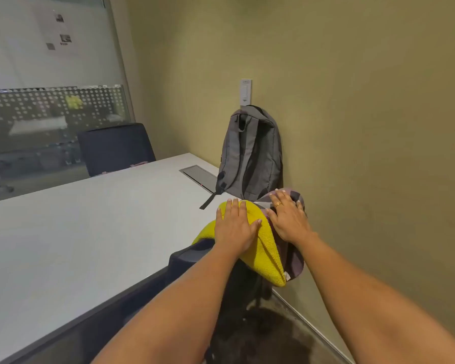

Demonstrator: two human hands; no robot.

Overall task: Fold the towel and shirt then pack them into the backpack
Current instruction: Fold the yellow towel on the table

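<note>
Fingers [233,210] flat and straight on both sides, gripping nothing. The left hand [235,228] lies palm-down on the yellow towel [269,256], and the right hand [289,220], a ring [278,204] on one finger, presses just as flat on the purplish checked shirt [294,258] beside it. The two fabrics touch, the towel's edge lapping over the shirt. Both are heaped at the near corner of the white surface [90,232], with their lower ends spilling off the edge toward a dark chair [184,258]. Neither looks folded yet; this reads as the very start, with the hands settling on the pile. Just beyond the fingertips the grey backpack [250,153] stands upright against the wall [352,127], straps facing us, so I can't tell whether its zip is open. To do this step well, I'd separate the pieces first and draw one fully up onto the broad part of the surface so nothing hangs over the edge. Then spread it, smooth it with open palms from the middle out, and match corners before creasing. The towel seems the easier starter, being thick and square-edged; the shirt looks likely to slide and bunch. Keep each fold narrow enough for that slim backpack.
</note>
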